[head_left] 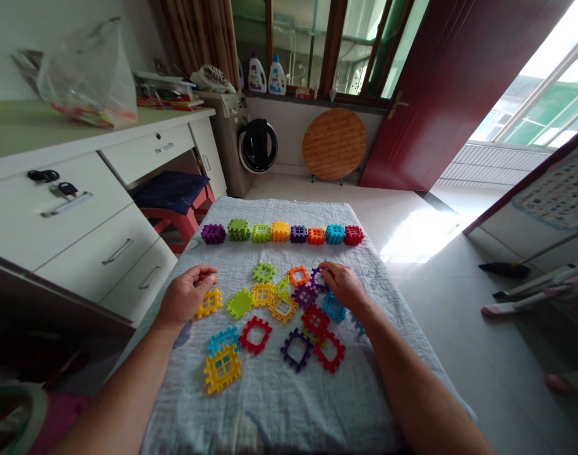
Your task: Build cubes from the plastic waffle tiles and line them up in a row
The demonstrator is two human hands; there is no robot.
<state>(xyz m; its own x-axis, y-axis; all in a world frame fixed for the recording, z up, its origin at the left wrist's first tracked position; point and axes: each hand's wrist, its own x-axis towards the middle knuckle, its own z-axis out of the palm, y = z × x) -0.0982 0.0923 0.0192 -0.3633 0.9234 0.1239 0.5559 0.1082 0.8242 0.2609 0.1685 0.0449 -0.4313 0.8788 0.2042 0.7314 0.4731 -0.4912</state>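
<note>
My right hand [344,284] reaches over the far right of the loose tiles, its fingers closed on the edge of a dark purple interlocking tile [314,278]. My left hand [187,294] is at the left of the spread, fingers curled together with nothing visible in them. Beside and partly below it lies a yellow window tile [210,304]. Between the hands are an orange frame tile [299,276], a lime solid tile [240,304] and a purple window tile [304,295]. Nearer me lie a red frame tile [255,335] and a dark purple frame tile [297,349].
Along the cloth-covered table's [270,411] far side runs a row of tile stacks sorted by colour, from a purple stack [213,234] to a red stack [354,235]. A stool [172,193] and white drawers [118,249] stand left. Beyond are a washing machine [232,136] and a round board [335,142].
</note>
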